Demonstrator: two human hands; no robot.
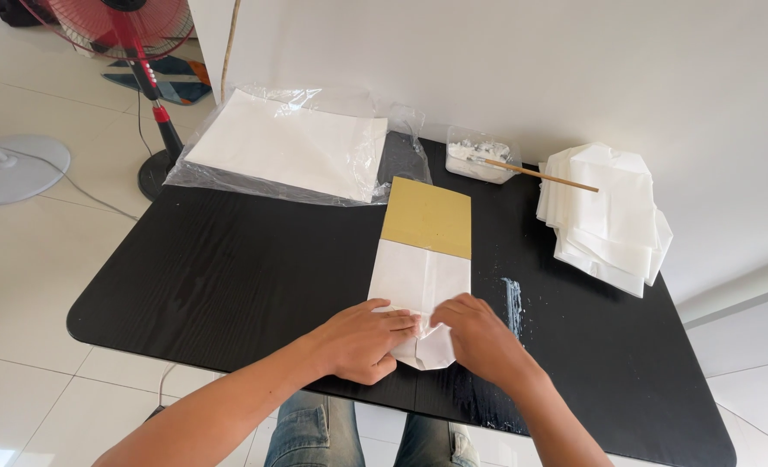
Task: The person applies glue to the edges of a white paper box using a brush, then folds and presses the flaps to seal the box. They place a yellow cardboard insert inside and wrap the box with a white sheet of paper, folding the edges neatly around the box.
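While both hands press down near the front edge of the black counter (228, 268), the white paper bag (421, 281) lies flat between them, its far end reaching toward the middle of the counter with a tan cardboard sheet (427, 216) poking out of it. The left hand (362, 340) lies flat, fingers together, on the folded near end; the right hand (479, 337) curls its fingertips onto the same fold. The paper looks thin, light and easily creased, probably tearing if tugged, so holding it by flat pressure near the fold suits it. A glue tub (479, 160) with a stick (544, 175) sits at the back edge, beside a stack of folded bags (608, 216) toward the right edge.
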